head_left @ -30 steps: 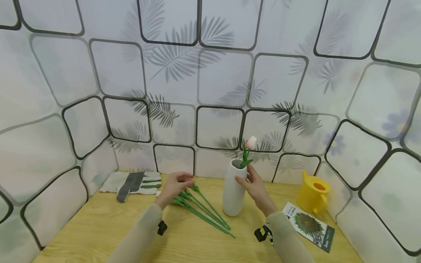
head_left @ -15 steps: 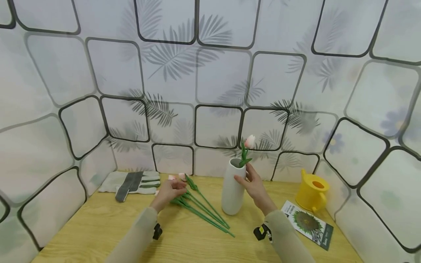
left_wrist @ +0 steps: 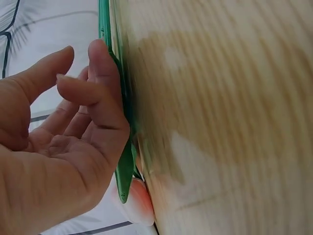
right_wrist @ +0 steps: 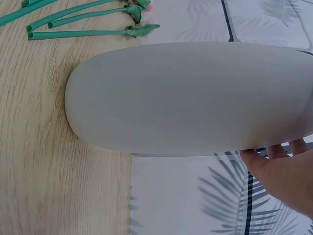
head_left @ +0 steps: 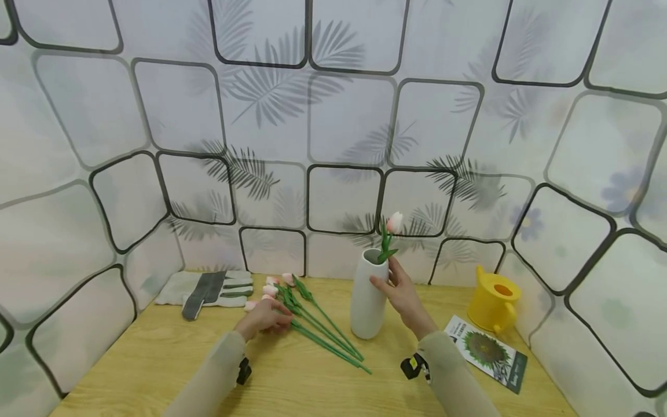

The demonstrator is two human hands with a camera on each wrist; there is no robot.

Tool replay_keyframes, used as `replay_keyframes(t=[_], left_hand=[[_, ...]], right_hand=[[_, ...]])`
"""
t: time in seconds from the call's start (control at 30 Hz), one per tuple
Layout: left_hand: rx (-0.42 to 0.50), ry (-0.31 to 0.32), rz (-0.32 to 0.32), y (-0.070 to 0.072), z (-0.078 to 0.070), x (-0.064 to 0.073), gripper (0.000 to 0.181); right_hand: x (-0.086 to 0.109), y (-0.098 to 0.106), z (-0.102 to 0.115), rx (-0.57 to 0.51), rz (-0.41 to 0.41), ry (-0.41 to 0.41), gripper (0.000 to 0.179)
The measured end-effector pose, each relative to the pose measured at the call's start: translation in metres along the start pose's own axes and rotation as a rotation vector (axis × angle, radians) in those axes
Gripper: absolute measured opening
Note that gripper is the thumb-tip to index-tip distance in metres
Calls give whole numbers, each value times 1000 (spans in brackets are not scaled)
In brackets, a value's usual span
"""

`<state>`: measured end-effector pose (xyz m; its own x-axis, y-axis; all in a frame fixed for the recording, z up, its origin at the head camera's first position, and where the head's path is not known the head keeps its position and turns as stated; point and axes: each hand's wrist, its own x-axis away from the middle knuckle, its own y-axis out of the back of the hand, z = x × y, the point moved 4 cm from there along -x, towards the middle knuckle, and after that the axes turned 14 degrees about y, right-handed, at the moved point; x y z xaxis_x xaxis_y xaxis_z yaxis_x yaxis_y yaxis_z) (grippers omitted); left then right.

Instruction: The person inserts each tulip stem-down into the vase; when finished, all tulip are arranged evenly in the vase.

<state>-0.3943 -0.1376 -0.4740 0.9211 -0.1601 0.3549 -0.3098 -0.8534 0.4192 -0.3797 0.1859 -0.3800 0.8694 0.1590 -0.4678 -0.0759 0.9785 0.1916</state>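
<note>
A tall white vase [head_left: 367,301] stands upright on the table, with a pale pink tulip [head_left: 395,223] rising from its mouth. My right hand [head_left: 404,296] holds the vase's upper right side, thumb in front; in the right wrist view the fingers [right_wrist: 259,159] lie against its wall. Several more pink tulips lie on the table left of the vase, their green stems [head_left: 325,327] slanting towards its foot. Over the nearest of them is my left hand [head_left: 267,318]. The left wrist view shows its fingers loosely bent beside a green leaf [left_wrist: 126,176], thumb apart from the fingertips.
A white and grey work glove [head_left: 211,289] lies at the back left. To the right are a yellow watering can [head_left: 492,301] and a seed packet [head_left: 487,353] with a sunflower-like picture. Patterned fabric walls [head_left: 344,127] enclose the wooden table [head_left: 292,388] at the back and sides.
My left hand has come down and slightly left to the tulips on the table, uncovering several pink blooms. My right hand stays on the vase. The head view has shifted slightly.
</note>
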Motion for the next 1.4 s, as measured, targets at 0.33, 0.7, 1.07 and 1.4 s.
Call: replay_keyframes(t=[0.33, 0.7, 1.07, 1.4], left_hand=[[66, 100, 68, -6, 7, 1, 23], [213, 117, 161, -3, 12, 1, 35], [441, 43, -122, 4, -2, 1, 32], [630, -50, -346, 12, -20, 5, 30]], right_hand=[[2, 0, -3, 15, -5, -10, 77], [2, -3, -2, -13, 21, -10, 77], [2, 0, 2, -4, 9, -1, 78], [2, 0, 2, -1, 7, -18, 80]])
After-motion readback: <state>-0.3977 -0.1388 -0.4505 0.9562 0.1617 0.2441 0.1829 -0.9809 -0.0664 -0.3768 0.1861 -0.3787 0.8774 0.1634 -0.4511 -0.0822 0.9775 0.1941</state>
